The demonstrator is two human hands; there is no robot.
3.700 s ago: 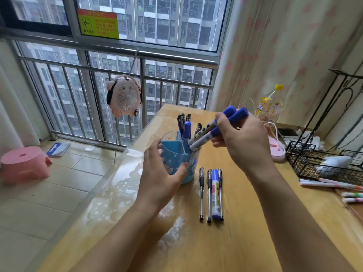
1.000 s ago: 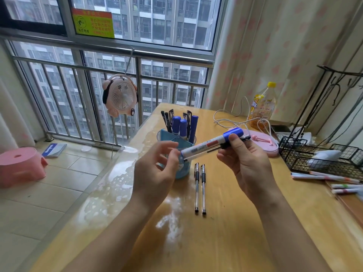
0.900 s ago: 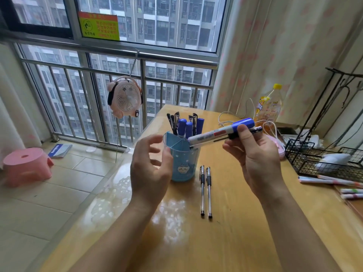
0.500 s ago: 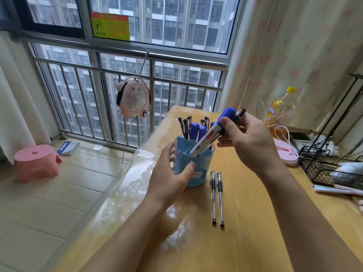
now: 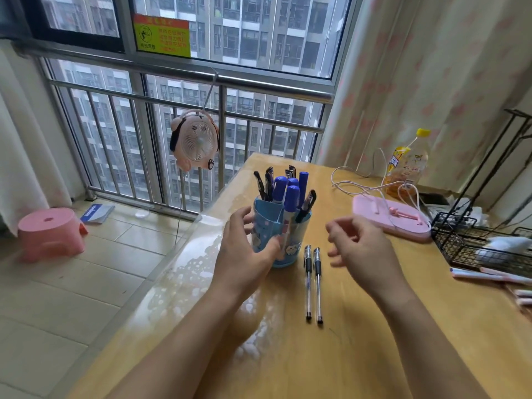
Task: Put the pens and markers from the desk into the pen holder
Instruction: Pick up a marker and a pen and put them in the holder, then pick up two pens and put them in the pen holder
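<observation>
pen holder [image 5: 277,237]: blue cup mid-bench, crammed with blue markers [image 5: 290,197] and dark pens
left hand [image 5: 244,254]: grip wrapped round the holder
right hand [image 5: 359,249]: grip loose, empty
two pens [image 5: 313,280]: flat on bench [image 5: 359,355], just right of holder
wire basket [image 5: 472,243]: far right, contents unclear

Soft, even daylight comes through the window [image 5: 230,33] at the far left. Pale glare spreads over the desk [image 5: 359,355] along its near left edge. Shadows are faint. Wide-angle distortion bends the frame edges; the right hand [image 5: 359,249] is slightly motion-blurred.
</observation>
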